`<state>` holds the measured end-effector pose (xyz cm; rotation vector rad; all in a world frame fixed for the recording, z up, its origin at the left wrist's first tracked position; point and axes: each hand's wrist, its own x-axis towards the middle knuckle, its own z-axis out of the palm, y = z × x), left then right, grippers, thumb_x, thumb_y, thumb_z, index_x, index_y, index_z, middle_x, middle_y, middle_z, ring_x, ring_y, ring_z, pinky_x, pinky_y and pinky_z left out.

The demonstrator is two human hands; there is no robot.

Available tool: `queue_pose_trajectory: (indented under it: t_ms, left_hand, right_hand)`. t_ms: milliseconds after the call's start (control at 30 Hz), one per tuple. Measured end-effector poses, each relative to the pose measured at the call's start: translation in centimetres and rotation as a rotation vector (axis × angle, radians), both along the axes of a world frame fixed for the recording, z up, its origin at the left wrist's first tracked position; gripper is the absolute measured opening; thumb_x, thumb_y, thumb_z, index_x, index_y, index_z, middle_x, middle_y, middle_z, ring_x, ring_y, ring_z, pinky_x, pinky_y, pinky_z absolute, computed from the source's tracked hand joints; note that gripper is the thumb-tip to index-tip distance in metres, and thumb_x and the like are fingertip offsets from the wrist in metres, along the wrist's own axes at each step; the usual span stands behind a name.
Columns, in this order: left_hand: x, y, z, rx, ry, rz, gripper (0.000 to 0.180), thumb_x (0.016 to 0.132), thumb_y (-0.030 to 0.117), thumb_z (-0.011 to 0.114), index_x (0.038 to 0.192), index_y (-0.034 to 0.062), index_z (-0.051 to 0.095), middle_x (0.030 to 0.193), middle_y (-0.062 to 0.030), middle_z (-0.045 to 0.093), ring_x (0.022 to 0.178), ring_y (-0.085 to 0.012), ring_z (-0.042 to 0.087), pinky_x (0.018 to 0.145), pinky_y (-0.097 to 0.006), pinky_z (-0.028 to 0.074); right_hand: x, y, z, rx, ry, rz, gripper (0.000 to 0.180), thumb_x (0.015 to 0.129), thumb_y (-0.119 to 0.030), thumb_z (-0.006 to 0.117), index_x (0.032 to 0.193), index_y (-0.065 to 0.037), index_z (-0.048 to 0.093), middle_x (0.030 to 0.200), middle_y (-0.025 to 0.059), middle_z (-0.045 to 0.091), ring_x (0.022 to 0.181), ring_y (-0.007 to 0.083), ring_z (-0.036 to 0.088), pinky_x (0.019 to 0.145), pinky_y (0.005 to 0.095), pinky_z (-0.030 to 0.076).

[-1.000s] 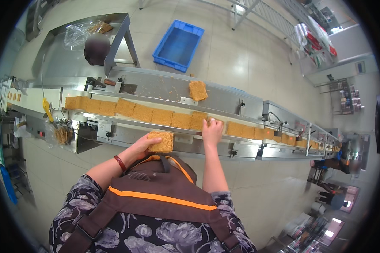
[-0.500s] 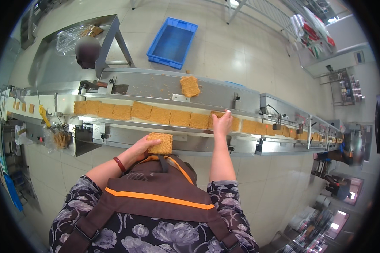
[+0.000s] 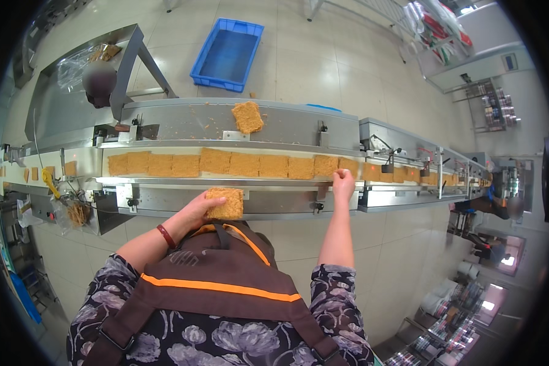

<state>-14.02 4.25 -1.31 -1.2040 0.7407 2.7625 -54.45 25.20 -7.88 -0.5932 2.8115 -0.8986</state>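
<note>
Clock read from view centre, 12 at top. Left hand [image 3: 193, 212] sits between 8 and 9 o'clock, in front of the belt [image 3: 165, 150], fingers grasping a square golden-brown block [image 3: 226, 204]. Thumb lies over block's left side; other fingers mostly hidden. Block is clear of the belt, just past the apron [image 3: 216, 274] top, looks thick; can't tell if single piece or stack.

Right hand [image 3: 343, 185] at 3 o'clock, reaching over near edge of belt, fingers bunched together, tips at the end piece [image 3: 348, 165] of the row. Can't tell if they grip it or only touch.

Row [image 3: 230, 163] of flat square pieces runs along belt from 9 to 3 o'clock, mostly edge to edge, joints slightly uneven. More pieces [image 3: 384, 173] go on past the right hand toward 3 o'clock, under small machine fittings.

Loose piece [image 3: 247, 117] lies at 11 o'clock on the steel ledge [image 3: 183, 117] beyond the belt, crumbs scattered around it. Farther out at 11, blue crate [image 3: 195, 79] on floor [image 3: 311, 79]. Steel table [image 3: 46, 122] between 9 and 10, clear plastic bag on it [image 3: 73, 68]. Yellow-handled tool [image 3: 50, 185] at 9; another bag [image 3: 77, 213] with brown bits just below it. Red bracelet [image 3: 166, 236] on left wrist, 8 o'clock. Apron brown, orange stripe, at 7.
</note>
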Motion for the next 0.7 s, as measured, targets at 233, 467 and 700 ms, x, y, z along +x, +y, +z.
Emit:
queue_pose_trajectory:
  t_ms: [233, 467, 700]
  left_hand:
    - [0.0, -0.6, 0.9, 0.003, 0.009, 0.010, 0.048, 0.088, 0.026, 0.067, 0.129, 0.0134, 0.045, 0.116, -0.0034, 0.060, 0.104, -0.0158, 0.061, 0.078, -0.034, 0.055]
    - [2.3, -1.6, 0.0, 0.027, -0.031, 0.148, 0.041, 0.090, 0.027, 0.065, 0.126, 0.0192, 0.047, 0.113, -0.0003, 0.060, 0.101, -0.0146, 0.060, 0.073, -0.034, 0.052]
    - [6.7, -3.0, -0.6, 0.106, 0.088, 0.312, 0.047, 0.096, 0.051, 0.044, 0.130, 0.0208, 0.048, 0.120, -0.0011, 0.059, 0.108, -0.0165, 0.059, 0.081, -0.039, 0.052]
  right_hand:
    - [3.8, -1.7, 3.4, 0.244, 0.354, 0.006, 0.033, 0.083, -0.021, 0.066, 0.112, -0.005, 0.060, 0.106, 0.0146, 0.055, 0.100, 0.0332, 0.056, 0.083, 0.0441, 0.048]
    - [21.8, -11.4, 7.5, -0.166, -0.473, 0.641, 0.041, 0.089, -0.030, 0.062, 0.116, 0.001, 0.059, 0.101, 0.0192, 0.065, 0.091, 0.0282, 0.063, 0.081, 0.0364, 0.050]
    - [31.6, -15.4, 7.3, -0.111, -0.474, 0.764, 0.056, 0.092, -0.034, 0.056, 0.135, 0.001, 0.042, 0.122, 0.0247, 0.056, 0.113, 0.0373, 0.056, 0.093, 0.0415, 0.046]
